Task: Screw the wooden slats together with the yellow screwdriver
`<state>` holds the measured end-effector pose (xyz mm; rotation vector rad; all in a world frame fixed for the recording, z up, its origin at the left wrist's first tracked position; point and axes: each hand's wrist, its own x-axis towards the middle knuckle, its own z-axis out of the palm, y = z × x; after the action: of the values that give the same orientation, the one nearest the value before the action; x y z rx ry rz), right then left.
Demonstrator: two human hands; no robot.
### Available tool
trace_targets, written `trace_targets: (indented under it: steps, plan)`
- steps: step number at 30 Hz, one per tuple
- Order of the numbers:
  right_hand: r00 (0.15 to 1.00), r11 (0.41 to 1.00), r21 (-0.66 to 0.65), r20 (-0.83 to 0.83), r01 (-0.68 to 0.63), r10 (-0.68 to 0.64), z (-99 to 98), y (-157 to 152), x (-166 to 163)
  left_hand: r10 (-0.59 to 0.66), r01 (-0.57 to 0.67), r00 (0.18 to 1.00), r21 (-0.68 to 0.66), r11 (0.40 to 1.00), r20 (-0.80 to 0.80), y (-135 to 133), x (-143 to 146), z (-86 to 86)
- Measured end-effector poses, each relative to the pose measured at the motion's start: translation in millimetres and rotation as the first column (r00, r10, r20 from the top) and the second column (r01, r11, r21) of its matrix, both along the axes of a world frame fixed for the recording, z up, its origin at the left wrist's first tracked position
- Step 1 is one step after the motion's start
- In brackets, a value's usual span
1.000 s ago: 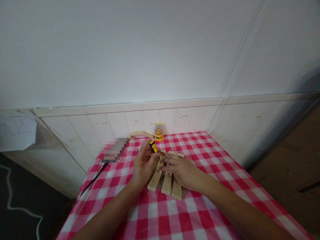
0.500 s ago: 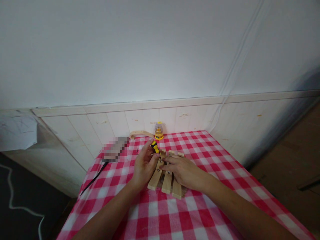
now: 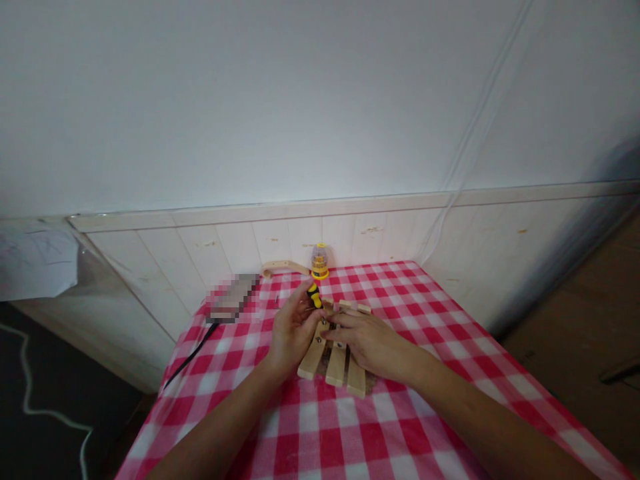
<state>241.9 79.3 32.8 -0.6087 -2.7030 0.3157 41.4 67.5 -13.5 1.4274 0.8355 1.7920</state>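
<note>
My left hand (image 3: 291,329) is closed round a small screwdriver with a black and yellow handle (image 3: 314,297), its tip pointing down at a wooden slat piece (image 3: 336,357). That piece is made of three pale slats with screws in them and lies on the red and white checked tablecloth (image 3: 380,427). My right hand (image 3: 370,341) lies flat on the slats with the fingers stretched out, fingertips near the screwdriver's tip.
At the back of the table stand a small yellow and clear bit holder (image 3: 319,261) and a curved wooden part (image 3: 283,267). A blurred grey object (image 3: 231,297) with a black cable (image 3: 190,359) lies at the left. White panelling runs behind the table.
The screwdriver handle has shifted slightly to the right in my left hand. My right hand stays on the slats. The view has drifted a little.
</note>
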Motion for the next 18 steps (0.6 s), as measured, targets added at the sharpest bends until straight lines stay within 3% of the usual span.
trace_targets:
  steps: [8,18]
  plan:
    - [1.000,1.000,0.018,0.021,-0.003,0.002,-0.1,0.6,0.0,0.022,-0.025,0.999,-0.053,0.998,-0.045,-3.7,-2.7,-1.4]
    - [1.000,1.000,0.012,-0.009,-0.022,0.022,-4.0,3.0,-0.8,0.022,-0.022,0.998,-0.003,1.000,-0.061,-2.4,-6.4,-3.8]
